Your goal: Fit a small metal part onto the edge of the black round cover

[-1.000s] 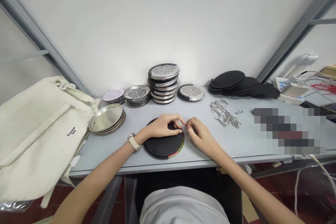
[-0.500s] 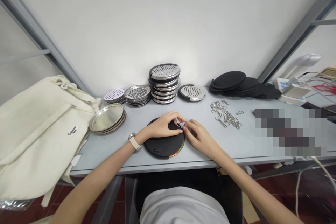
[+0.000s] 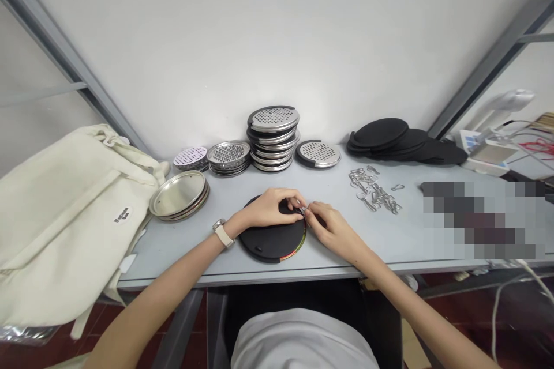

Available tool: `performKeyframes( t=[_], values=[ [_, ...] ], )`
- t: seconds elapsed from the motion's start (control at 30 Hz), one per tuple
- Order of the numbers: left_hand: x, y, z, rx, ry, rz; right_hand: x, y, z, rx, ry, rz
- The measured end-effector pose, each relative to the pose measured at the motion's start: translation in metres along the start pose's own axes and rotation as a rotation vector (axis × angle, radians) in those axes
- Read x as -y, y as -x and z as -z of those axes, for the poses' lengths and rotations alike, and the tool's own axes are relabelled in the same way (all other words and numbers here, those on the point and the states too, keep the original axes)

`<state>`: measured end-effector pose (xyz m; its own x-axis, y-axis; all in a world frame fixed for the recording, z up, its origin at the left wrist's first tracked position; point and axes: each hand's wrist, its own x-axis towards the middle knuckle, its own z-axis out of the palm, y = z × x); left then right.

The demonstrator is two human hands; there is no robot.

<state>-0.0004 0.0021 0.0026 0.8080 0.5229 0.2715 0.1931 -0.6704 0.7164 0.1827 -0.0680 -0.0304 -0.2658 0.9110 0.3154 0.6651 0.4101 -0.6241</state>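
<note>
A round black disc (image 3: 270, 237) lies near the front edge of the table, with a red, yellow and green strip along its right rim. My left hand (image 3: 276, 207) rests over its far side, thumb and fingers closed at the upper right rim. Against that same rim, my right hand (image 3: 329, 225) pinches with thumb and forefinger. A small metal clip (image 3: 302, 208) shows partly between the fingertips of both hands; the rest of it is hidden. To the right lies a loose pile of metal spring clips (image 3: 375, 191).
Behind the hands stand a tall stack of round graters (image 3: 272, 153), a single grater (image 3: 320, 153), lower grater stacks (image 3: 228, 153) and plain metal discs (image 3: 178, 193). Black discs (image 3: 381, 134) overlap at the back right. A cream bag (image 3: 73, 219) sits at the left.
The fingertips have shifted slightly at the disc's rim, and less of the metal clip shows between them. The whole view has moved a little; the disc stays in place.
</note>
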Motion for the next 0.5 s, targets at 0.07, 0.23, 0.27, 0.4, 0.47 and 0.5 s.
performKeyframes(
  t=[0.07, 0.23, 0.27, 0.4, 0.47, 0.5],
  values=[
    [-0.0005, 0.0002, 0.0004, 0.008, 0.008, -0.001, 0.0005, 0.0004, -0.0001, -0.012, 0.004, 0.001],
    [-0.0002, -0.0002, 0.0009, 0.017, 0.019, -0.008, 0.001, 0.001, 0.0001, -0.007, -0.003, 0.011],
    [0.0001, -0.0003, 0.0008, 0.018, 0.021, -0.007, 0.0012, 0.0011, 0.0, -0.002, -0.008, 0.008],
    [0.0004, -0.0003, 0.0, 0.02, 0.013, 0.0, 0.0011, 0.0017, -0.0006, -0.026, -0.021, -0.029],
    [0.0, -0.0002, 0.0, 0.021, 0.004, 0.002, 0.0008, 0.0017, -0.0006, -0.054, -0.025, -0.053],
    [-0.0004, -0.0002, 0.0001, 0.022, 0.001, 0.001, 0.0006, 0.0016, -0.0005, -0.062, -0.025, -0.057]
  ],
)
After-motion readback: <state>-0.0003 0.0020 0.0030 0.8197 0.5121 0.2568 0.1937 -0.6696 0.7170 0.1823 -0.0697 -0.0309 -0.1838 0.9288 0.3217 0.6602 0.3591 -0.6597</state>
